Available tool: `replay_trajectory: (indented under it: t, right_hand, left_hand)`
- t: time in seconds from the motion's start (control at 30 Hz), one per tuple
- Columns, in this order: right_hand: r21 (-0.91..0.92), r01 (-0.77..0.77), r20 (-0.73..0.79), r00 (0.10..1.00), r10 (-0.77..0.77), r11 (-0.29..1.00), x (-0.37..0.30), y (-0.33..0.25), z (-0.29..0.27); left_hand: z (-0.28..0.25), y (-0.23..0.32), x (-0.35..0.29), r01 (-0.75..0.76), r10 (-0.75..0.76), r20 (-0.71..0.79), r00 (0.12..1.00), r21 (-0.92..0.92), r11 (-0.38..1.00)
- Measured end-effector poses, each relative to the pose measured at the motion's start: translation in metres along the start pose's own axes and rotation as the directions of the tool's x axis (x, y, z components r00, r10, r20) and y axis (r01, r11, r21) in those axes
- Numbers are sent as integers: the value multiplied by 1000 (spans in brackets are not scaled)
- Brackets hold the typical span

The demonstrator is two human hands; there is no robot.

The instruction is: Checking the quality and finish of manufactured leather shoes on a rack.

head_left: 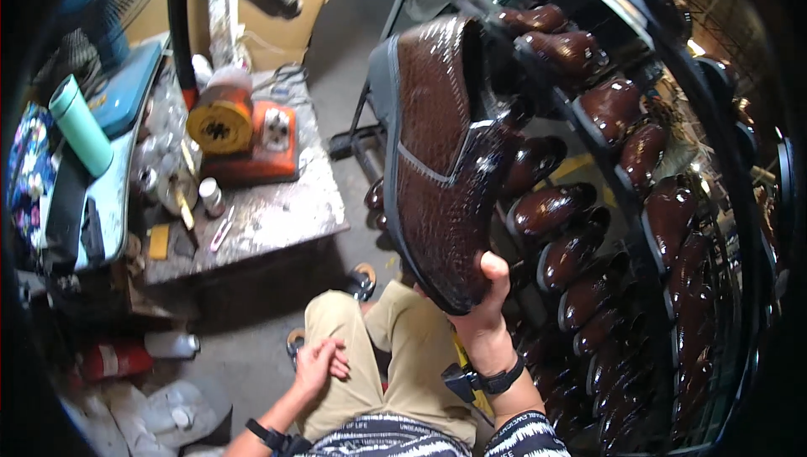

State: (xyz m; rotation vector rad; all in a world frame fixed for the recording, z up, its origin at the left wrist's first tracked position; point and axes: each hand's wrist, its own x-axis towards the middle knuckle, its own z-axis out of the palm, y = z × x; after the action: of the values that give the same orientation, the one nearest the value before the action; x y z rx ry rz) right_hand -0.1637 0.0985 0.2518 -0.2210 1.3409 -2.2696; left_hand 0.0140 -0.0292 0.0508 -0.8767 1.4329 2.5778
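Observation:
A glossy dark brown leather shoe (424,154) with a grey sole and pale stitching is held up in front of me, heel at the top and toe down. My right hand (486,310) grips it at the toe, thumb on the upper; the other fingers are mostly hidden behind the shoe. My left hand (324,364) is low by my left thigh, holding nothing, its fingers loosely bent and a little apart. Just right of the held shoe, several similar shiny brown shoes (551,209) sit in rows on a dark-framed rack (656,238).
On the left stands a paint-spotted workbench (290,226) with an orange machine (261,142), a small white bottle (212,196) and brushes. A mint-green tumbler (81,125) and a fan (109,11) are farther left. White plastic containers (181,411) lie on the floor.

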Motion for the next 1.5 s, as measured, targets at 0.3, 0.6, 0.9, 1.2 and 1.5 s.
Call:
replay_trajectory:
  t: [0.3,0.6,0.9,1.2,1.5]
  right_hand:
    - [250,-379,116,925,361,891,-47,76,-56]
    - [354,-511,136,857,497,783,-66,101,-47]
    - [172,-418,132,907,400,892,-66,108,-48]
    - [498,-496,110,850,516,711,-74,120,-63]
    - [550,-500,223,860,459,669,-76,125,-73]
  left_hand:
    - [14,169,-92,-192,362,490,793,-362,912]
    - [60,223,-128,-73,489,871,49,-485,871]
    - [76,187,-164,183,725,551,413,-830,526]
    - [73,191,-164,273,722,594,356,-805,527]
    - [69,192,-162,269,685,681,258,-732,626]
